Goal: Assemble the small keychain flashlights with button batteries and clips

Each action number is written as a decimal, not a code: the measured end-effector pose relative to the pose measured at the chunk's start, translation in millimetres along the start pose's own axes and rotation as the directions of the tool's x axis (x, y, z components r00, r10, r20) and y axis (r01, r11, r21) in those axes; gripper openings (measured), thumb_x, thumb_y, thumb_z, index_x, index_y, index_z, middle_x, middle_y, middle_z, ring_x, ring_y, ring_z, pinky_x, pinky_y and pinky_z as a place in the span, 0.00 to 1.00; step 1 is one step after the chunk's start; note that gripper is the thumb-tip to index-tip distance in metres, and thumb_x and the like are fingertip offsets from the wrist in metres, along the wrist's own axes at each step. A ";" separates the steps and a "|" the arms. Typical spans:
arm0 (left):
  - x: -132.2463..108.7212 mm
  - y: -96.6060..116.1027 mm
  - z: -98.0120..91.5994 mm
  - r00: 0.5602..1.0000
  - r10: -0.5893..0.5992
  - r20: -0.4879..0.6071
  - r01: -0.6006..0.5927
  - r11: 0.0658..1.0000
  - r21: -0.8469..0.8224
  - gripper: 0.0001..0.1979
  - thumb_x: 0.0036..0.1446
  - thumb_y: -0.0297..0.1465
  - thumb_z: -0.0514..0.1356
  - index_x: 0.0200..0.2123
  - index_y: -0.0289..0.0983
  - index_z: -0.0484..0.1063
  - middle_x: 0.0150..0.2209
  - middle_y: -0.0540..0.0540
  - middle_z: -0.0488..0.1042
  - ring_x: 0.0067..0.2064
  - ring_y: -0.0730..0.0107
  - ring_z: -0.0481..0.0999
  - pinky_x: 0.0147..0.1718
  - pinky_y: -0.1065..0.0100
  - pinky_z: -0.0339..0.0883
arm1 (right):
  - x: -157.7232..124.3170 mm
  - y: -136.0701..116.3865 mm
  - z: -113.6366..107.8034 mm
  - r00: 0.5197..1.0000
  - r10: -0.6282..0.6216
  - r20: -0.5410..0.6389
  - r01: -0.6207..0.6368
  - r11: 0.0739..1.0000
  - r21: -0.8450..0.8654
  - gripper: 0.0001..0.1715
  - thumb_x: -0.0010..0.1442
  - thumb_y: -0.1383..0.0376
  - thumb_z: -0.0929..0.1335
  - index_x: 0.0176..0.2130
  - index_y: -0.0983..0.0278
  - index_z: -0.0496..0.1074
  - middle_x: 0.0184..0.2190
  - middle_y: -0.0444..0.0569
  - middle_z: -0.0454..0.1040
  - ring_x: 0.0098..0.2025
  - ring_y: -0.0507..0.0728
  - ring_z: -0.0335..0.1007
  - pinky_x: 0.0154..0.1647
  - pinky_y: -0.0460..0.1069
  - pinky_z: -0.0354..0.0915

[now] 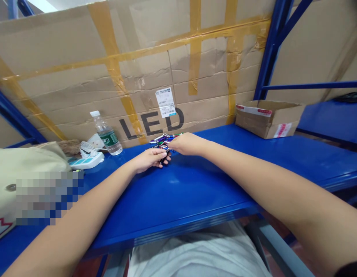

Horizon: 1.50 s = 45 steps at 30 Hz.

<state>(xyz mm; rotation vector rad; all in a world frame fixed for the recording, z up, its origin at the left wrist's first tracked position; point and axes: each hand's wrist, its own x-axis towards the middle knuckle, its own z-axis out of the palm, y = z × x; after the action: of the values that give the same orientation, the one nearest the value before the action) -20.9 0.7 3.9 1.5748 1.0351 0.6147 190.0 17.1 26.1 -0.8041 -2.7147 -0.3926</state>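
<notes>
A small pile of slim, shiny metallic pieces (159, 139) in silver, purple, green and red lies on the blue shelf, close to the cardboard wall; their exact kind is too small to tell. My left hand (151, 159) is closed around a slim, dark, shiny piece (165, 157) at the near side of the pile. Reaching in from the right, my right hand (188, 144) bends over the pile with its fingers closed and pointing down-left. Its fingertips are at the pieces, and what they pinch is hidden.
A water bottle (107, 134) stands left of the pile, beside a white power strip (87, 159) with plugs. A pale bag (25, 165) lies at the left. An open cardboard box (265, 119) sits back right on the blue shelf (178, 196). A large taped carton (155, 73) rises behind.
</notes>
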 end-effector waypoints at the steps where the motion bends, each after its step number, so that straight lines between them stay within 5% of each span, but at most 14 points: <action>1: 0.4 -0.7 0.3 1.000 0.003 -0.008 -0.003 1.000 0.005 0.23 0.46 0.45 0.68 0.40 0.34 0.75 0.38 0.42 0.76 0.34 0.73 0.74 0.31 0.71 0.66 | 0.4 0.0 0.7 1.000 0.009 -0.001 -0.009 1.000 -0.002 0.12 0.62 0.67 0.61 0.37 0.62 0.74 0.34 0.51 0.77 0.31 0.55 0.68 0.27 0.48 0.51; 22: 4.7 -3.4 10.8 0.985 0.114 -0.128 -0.077 0.961 0.265 0.24 0.50 0.46 0.63 0.45 0.37 0.75 0.43 0.40 0.77 0.41 0.64 0.76 0.27 0.72 0.67 | -1.8 -2.1 -3.0 0.999 0.050 -0.003 -0.050 0.995 0.090 0.15 0.63 0.66 0.60 0.32 0.65 0.74 0.31 0.53 0.76 0.27 0.54 0.64 0.27 0.48 0.47; 36: 4.5 -2.0 18.6 0.913 0.328 -0.241 -0.121 0.784 0.609 0.18 0.56 0.40 0.55 0.43 0.36 0.77 0.32 0.44 0.79 0.34 0.62 0.77 0.23 0.70 0.66 | 0.5 4.6 2.7 0.998 0.061 -0.006 -0.061 0.996 0.059 0.15 0.63 0.66 0.60 0.35 0.67 0.74 0.34 0.53 0.78 0.30 0.54 0.67 0.29 0.47 0.52; 41: 5.6 6.3 22.3 0.925 0.280 -0.259 -0.121 0.859 0.497 0.15 0.57 0.36 0.55 0.43 0.36 0.74 0.38 0.43 0.78 0.38 0.62 0.77 0.21 0.73 0.67 | 1.5 8.7 -1.7 0.993 0.114 0.016 -0.115 0.969 0.217 0.16 0.64 0.65 0.59 0.36 0.67 0.74 0.33 0.51 0.77 0.30 0.52 0.68 0.31 0.46 0.55; 45: 5.4 12.9 24.8 0.895 0.294 -0.336 -0.170 0.921 0.351 0.16 0.58 0.34 0.56 0.49 0.37 0.69 0.42 0.42 0.76 0.39 0.62 0.77 0.21 0.73 0.68 | -7.0 31.5 -10.0 0.939 0.316 -0.139 -0.249 0.899 0.362 0.15 0.64 0.63 0.60 0.41 0.66 0.73 0.37 0.50 0.77 0.37 0.53 0.69 0.35 0.45 0.58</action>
<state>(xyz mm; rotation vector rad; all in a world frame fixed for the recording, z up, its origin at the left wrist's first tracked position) 5.9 -7.2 8.9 1.9266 1.2905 0.9957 215.3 35.8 38.5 -0.9826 -2.3418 0.0616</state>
